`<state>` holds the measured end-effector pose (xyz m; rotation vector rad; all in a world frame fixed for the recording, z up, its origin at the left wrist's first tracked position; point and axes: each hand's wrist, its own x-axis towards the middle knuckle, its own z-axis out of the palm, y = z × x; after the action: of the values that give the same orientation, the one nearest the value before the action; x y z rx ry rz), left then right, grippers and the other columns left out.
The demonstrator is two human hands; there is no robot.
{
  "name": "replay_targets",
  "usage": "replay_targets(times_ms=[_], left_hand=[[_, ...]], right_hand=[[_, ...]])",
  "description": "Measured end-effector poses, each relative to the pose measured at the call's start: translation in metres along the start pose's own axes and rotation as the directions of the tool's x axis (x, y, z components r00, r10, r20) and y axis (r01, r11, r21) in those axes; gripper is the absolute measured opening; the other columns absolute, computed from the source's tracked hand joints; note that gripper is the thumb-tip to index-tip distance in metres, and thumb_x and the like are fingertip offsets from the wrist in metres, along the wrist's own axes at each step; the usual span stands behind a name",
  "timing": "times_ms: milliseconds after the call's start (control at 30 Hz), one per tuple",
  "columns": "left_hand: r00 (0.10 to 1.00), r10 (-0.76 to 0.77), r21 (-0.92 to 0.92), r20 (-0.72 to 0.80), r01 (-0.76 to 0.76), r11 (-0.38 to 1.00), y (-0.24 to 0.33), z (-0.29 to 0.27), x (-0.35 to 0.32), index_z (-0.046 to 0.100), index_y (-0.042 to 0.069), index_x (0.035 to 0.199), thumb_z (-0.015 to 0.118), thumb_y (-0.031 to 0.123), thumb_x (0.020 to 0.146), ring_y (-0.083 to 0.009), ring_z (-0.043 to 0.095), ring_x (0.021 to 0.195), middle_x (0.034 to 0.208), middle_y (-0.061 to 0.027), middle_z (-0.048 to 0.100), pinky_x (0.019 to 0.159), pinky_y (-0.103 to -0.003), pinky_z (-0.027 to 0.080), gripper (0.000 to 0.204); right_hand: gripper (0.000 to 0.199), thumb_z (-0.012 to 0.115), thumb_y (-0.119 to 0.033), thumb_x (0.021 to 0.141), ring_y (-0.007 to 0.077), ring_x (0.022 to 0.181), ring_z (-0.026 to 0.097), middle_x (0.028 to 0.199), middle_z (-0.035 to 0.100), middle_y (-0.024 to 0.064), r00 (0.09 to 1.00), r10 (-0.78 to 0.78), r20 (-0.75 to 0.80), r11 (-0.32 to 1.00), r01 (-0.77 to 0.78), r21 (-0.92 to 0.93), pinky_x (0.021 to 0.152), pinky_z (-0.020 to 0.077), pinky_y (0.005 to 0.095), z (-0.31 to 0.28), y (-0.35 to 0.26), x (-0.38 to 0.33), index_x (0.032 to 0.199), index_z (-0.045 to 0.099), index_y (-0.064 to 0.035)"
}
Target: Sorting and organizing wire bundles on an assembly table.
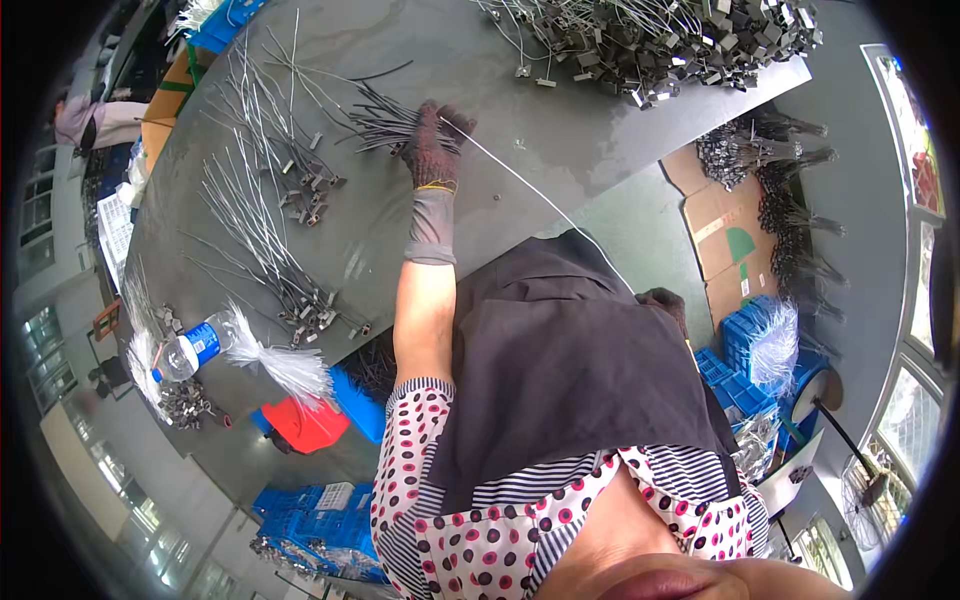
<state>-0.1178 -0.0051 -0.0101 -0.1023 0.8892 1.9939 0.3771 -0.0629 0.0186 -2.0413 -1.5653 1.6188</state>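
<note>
Your left hand [435, 145] clenches the wire bundle [385, 122] at eleven o'clock; if that grip slackens while the white strip [545, 198] tugs, it could splay. Whether the fingers of your right hand [666, 303], half hidden at three, grasp the strip, I can't tell. The grey table [370, 235] bears a heap [690, 60] at one; blue crates [738, 330] stand near three.
</note>
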Motion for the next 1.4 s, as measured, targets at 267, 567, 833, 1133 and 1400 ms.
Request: replay_targets(times_ms=[267, 567, 833, 1133, 1400], left_hand=[[0.997, -0.064, 0.036, -0.053, 0.066, 0.997, -0.012, -0.004, -0.007, 0.063, 0.010, 0.105, 0.067, 0.023, 0.093, -0.0251, 0.064, 0.076, 0.087, -0.0077, 0.065, 0.080, -0.053, 0.057, 0.018], [0.992, -0.110, 0.131, -0.070, 0.118, 0.984, -0.019, -0.002, -0.024, 0.063, 0.010, 0.098, 0.071, 0.023, 0.090, -0.0244, 0.063, 0.080, 0.086, -0.0058, 0.064, 0.089, -0.054, 0.052, 0.017], [0.999, -0.024, 0.021, 0.036, 0.023, 1.000, 0.017, -0.030, -0.022, 0.063, 0.008, 0.101, 0.069, 0.023, 0.091, -0.0254, 0.064, 0.081, 0.087, -0.0062, 0.064, 0.086, -0.052, 0.054, 0.019], [0.988, -0.149, 0.241, -0.037, 0.153, 0.958, -0.022, -0.034, -0.034, 0.064, 0.008, 0.104, 0.067, 0.023, 0.093, -0.0239, 0.065, 0.078, 0.086, -0.0063, 0.065, 0.084, -0.052, 0.057, 0.018], [0.995, -0.047, -0.084, -0.092, 0.039, 0.996, 0.004, -0.014, -0.033, 0.064, 0.009, 0.102, 0.066, 0.019, 0.094, -0.0227, 0.065, 0.080, 0.086, -0.0060, 0.065, 0.085, -0.052, 0.057, 0.013]], right_hand=[[0.019, 0.077, -0.015, 0.079, 0.0116, 0.062, 0.057, 0.069, 0.066, 0.0061, 0.994, 0.078, -0.070, 0.994, -0.072, 0.082, 0.058, 0.0476, 0.0302, -0.007, 0.012, -0.014, 0.077, 0.069, 0.0020], [0.026, 0.078, -0.020, 0.076, 0.0146, 0.065, 0.060, 0.071, 0.068, 0.0079, 0.998, 0.044, 0.034, 0.999, -0.045, 0.027, 0.060, 0.0484, 0.0312, 0.019, -0.028, -0.007, 0.083, 0.071, 0.0041], [0.023, 0.078, -0.019, 0.078, 0.0145, 0.064, 0.062, 0.071, 0.069, 0.0094, 0.999, -0.030, 0.031, 0.999, 0.031, -0.018, 0.059, 0.0491, 0.0315, -0.001, 0.014, -0.025, 0.080, 0.071, 0.0027], [0.021, 0.076, -0.018, 0.081, 0.0131, 0.062, 0.061, 0.069, 0.068, 0.0088, 0.974, -0.222, 0.047, 0.973, 0.224, -0.045, 0.057, 0.0489, 0.0300, 0.029, -0.011, 0.005, 0.081, 0.071, 0.0027], [0.021, 0.075, -0.020, 0.081, 0.0101, 0.049, 0.051, 0.062, 0.061, 0.0054, 0.988, 0.034, 0.149, 0.988, -0.055, 0.141, 0.045, 0.0393, 0.0285, 0.056, -0.058, 0.035, 0.083, 0.070, 0.0013]])
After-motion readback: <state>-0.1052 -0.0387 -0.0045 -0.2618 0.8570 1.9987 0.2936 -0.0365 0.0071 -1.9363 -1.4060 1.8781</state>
